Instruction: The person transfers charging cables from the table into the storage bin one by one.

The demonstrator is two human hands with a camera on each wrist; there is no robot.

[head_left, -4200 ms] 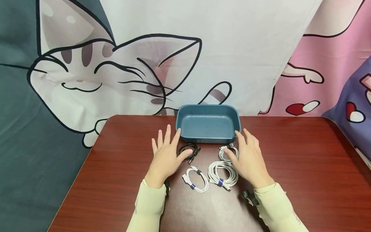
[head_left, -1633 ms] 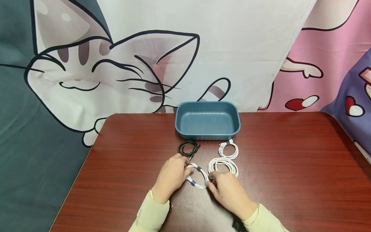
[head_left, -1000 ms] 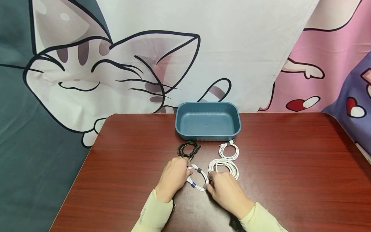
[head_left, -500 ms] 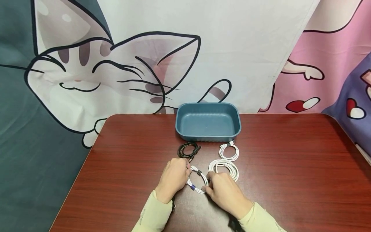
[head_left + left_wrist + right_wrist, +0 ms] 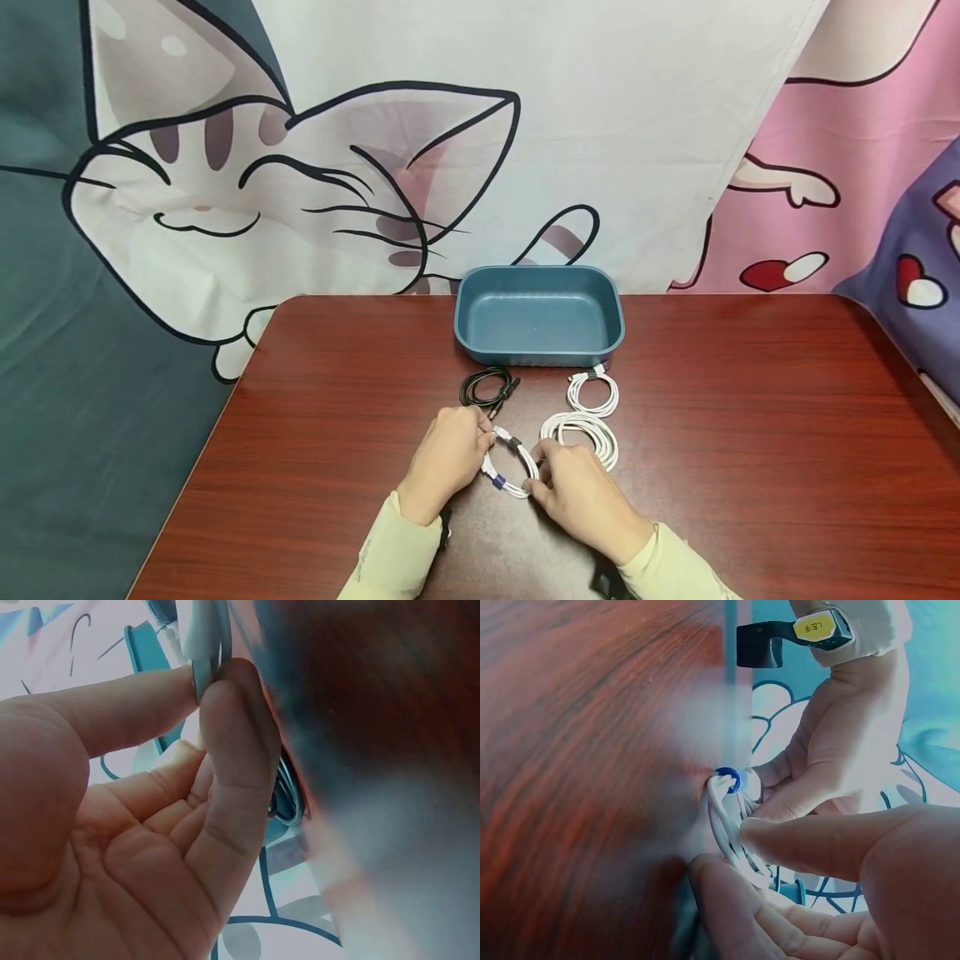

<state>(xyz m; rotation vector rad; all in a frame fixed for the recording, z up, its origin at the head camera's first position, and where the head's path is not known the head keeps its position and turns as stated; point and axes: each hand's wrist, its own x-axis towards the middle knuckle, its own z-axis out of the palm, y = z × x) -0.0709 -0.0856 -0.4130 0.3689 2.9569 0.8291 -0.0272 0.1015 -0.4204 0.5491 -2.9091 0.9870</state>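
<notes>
A small coiled white cable (image 5: 523, 452) with a dark tie and a blue tie (image 5: 499, 482) is between both hands, near the middle of the table. My left hand (image 5: 446, 454) pinches its connector end (image 5: 201, 634) between thumb and finger, as the left wrist view shows. On the coil's other side, my right hand (image 5: 588, 496) holds the strands (image 5: 724, 821) between thumb and fingers. Part of a bigger white coil (image 5: 609, 442) disappears behind the right hand. Just beyond the left fingers lies a coiled black cable (image 5: 468, 387).
A blue-grey rectangular tray (image 5: 538, 359) stands at the back edge of the brown table (image 5: 750, 433). Another small white coil (image 5: 600, 410) lies before its right corner. Behind hangs a cloth (image 5: 637, 125) printed with cartoon cats.
Earlier both hands were spread above the cables; they have come down and inward and taken hold of the small white coil. Over the last second, hands and coil have barely shifted.
</notes>
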